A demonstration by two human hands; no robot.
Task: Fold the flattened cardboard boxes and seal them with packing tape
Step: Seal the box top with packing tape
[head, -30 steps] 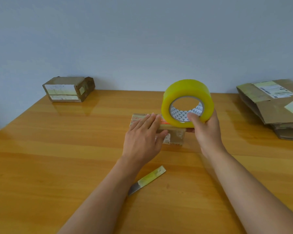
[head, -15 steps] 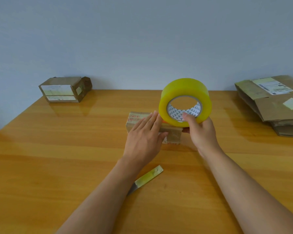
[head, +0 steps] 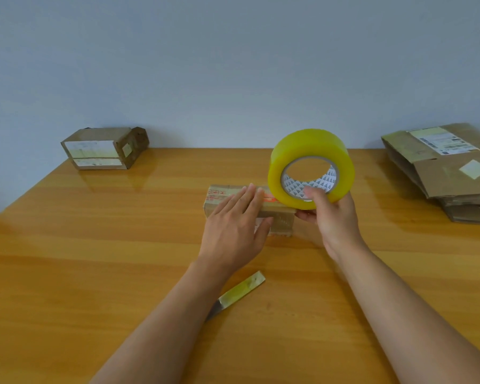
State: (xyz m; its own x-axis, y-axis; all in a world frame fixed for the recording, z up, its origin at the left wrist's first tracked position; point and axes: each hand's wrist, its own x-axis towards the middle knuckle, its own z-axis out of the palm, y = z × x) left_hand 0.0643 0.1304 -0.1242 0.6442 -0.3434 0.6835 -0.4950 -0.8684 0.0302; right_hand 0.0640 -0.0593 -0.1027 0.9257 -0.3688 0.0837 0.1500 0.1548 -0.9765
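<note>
A small folded cardboard box (head: 219,196) with red print lies at the table's middle. My left hand (head: 234,227) rests flat on its top with fingers straight. My right hand (head: 331,217) grips a large yellow roll of packing tape (head: 311,151), thumb inside the core, held upright just above the box's right end. A clear strip of tape seems to run from the roll down to the box; its end is hard to make out.
A sealed cardboard box (head: 103,148) stands at the far left by the wall. A stack of flattened boxes (head: 449,173) lies at the far right. A knife (head: 239,291) with a yellowish blade lies near my left forearm on the wooden table (head: 67,273).
The tape roll and my right hand have shifted slightly left and nearer the box. My left hand stays flat on the box.
</note>
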